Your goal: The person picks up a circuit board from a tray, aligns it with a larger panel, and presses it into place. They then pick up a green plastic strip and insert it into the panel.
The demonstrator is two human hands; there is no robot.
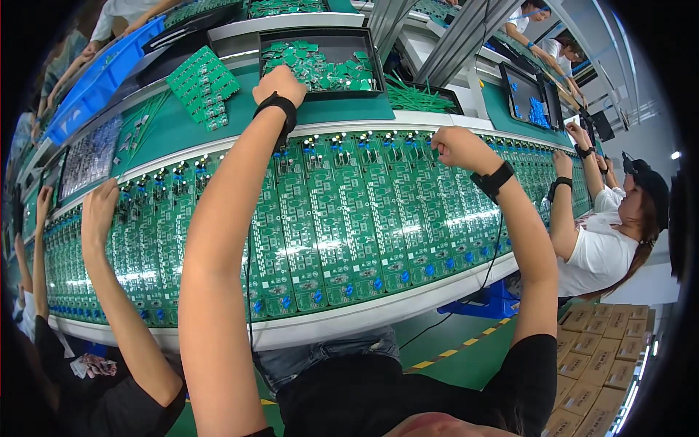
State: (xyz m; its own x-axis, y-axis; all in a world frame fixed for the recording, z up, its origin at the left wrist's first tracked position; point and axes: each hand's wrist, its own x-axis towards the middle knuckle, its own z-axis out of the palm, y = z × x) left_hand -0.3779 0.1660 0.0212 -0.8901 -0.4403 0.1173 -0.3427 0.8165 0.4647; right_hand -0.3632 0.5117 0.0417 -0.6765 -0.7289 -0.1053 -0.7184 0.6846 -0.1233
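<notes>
My left hand, with a black band at the wrist, is at the near-left part of a black tray heaped with small green circuit boards. Its fingers are curled together, and whatever they hold is hidden. My right hand, also banded in black, hovers at the far edge of a long row of large green circuit boards. Thumb and fingers are pinched close to the upright parts there; I cannot make out anything between them. Blue parts line the boards' near edge.
Beyond the row lie a panel of small boards and a tray of green strips. A blue bin stands far left. Co-workers' hands reach over the boards on both sides. Black cords hang from my wristbands. Cartons stand at right.
</notes>
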